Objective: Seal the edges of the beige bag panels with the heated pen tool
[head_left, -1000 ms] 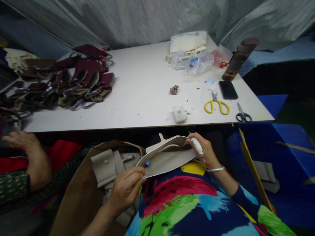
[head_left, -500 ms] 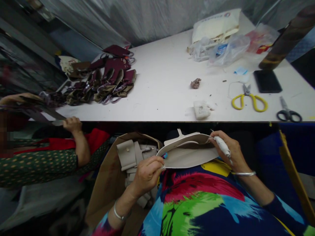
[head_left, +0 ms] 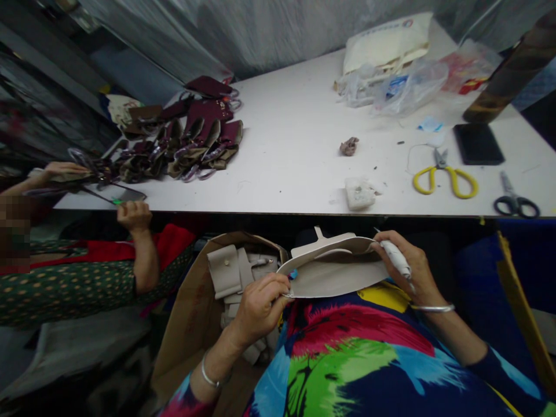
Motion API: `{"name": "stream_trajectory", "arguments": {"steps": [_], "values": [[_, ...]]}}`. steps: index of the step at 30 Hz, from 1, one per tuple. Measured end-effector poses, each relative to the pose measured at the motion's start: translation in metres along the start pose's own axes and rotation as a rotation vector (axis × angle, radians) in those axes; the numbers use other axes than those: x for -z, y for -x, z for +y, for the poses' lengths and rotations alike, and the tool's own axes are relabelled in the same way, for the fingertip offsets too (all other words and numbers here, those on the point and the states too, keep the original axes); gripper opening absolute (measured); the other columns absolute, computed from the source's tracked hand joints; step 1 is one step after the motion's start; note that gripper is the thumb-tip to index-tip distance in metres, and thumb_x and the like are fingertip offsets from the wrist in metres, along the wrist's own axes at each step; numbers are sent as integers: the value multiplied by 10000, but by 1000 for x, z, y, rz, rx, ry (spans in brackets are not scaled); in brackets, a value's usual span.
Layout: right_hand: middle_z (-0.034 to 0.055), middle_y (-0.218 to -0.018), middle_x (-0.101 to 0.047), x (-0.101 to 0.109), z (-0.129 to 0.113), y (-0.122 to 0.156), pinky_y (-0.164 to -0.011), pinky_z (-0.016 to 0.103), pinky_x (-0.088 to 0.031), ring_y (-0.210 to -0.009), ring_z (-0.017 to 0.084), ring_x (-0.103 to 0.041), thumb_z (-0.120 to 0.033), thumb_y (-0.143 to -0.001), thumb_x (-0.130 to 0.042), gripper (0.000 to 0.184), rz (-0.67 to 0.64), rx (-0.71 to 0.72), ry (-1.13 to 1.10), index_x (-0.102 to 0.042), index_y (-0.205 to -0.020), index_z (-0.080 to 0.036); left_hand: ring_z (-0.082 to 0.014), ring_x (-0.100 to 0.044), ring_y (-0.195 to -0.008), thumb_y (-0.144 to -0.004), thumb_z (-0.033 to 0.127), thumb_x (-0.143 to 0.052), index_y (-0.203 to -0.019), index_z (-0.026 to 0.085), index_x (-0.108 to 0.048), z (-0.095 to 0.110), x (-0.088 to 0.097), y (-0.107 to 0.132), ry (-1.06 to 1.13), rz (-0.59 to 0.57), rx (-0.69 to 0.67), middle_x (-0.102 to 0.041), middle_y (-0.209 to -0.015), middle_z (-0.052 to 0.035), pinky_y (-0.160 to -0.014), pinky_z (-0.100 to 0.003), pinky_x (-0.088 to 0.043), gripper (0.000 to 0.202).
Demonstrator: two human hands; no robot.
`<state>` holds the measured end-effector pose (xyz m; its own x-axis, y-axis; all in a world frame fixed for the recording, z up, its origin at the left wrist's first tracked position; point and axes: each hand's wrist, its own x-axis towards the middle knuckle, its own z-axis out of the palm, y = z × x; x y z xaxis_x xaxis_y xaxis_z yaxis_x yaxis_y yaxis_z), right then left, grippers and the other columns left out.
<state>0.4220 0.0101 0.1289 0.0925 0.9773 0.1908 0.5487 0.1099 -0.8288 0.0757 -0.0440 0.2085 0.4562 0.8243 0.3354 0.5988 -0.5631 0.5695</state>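
Observation:
In the head view a beige bag (head_left: pixel 334 275) is stretched wide at its mouth between my two hands, above my lap. My left hand (head_left: pixel 263 307) pinches its left end, fingers closed on the rim. At the other end my right hand (head_left: pixel 406 260) grips the rim between thumb and forefinger. That same hand also holds a slim tool with a white-wrapped handle (head_left: pixel 396 259); a thin tip pokes out past the fingers. A strap tab stands up from the bag's far side. The bag's underside is hidden.
Left of my lap, a cardboard box (head_left: pixel 186 324) contains several beige bags (head_left: pixel 225 271). Maroon bags (head_left: pixel 204 139) are piled on the white table (head_left: pixel 278 145). Yellow-handled scissors (head_left: pixel 445 176), black scissors (head_left: pixel 515 202) and a phone (head_left: pixel 478 143) lie right. A co-worker's hand (head_left: pixel 134 215) is at left.
My hands and the beige bag stay nearly still. The co-worker's hands have shifted, and the dark strapped piece they handle now lies partly over the table's edge. The view has shifted slightly.

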Motion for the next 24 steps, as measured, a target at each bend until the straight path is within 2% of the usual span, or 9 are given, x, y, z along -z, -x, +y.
{"name": "stream_trajectory", "arguments": {"steps": [7, 17, 24], "values": [[-1, -761, -660, 2, -4, 0, -589, 251, -443, -635, 171, -597, -505, -964, -656, 274, -2, 8, -4, -693, -967, -233, -183, -707, -866, -938, 83, -606, -909, 181, -612, 3, 2, 0, 37, -41, 22, -711, -954, -75, -721, -266, -538, 103], [2, -761, -661, 2, -4, 0, -573, 240, -442, -635, 168, -594, -501, -960, -659, 275, -4, -16, -26, -694, -970, -228, -185, -685, -889, -892, 26, -594, -916, 187, -586, 6, 1, 1, 107, -63, 44, -688, -958, -64, -757, -272, -518, 163], [-10, -739, -645, 0, -3, 0, -564, 230, -440, -603, 156, -587, -481, -958, -662, 255, 24, 23, -11, -699, -963, -229, -189, -674, -895, -953, 70, -574, -918, 191, -559, 4, 1, 0, 102, -102, 19, -683, -940, -66, -779, -283, -511, 126]]}}
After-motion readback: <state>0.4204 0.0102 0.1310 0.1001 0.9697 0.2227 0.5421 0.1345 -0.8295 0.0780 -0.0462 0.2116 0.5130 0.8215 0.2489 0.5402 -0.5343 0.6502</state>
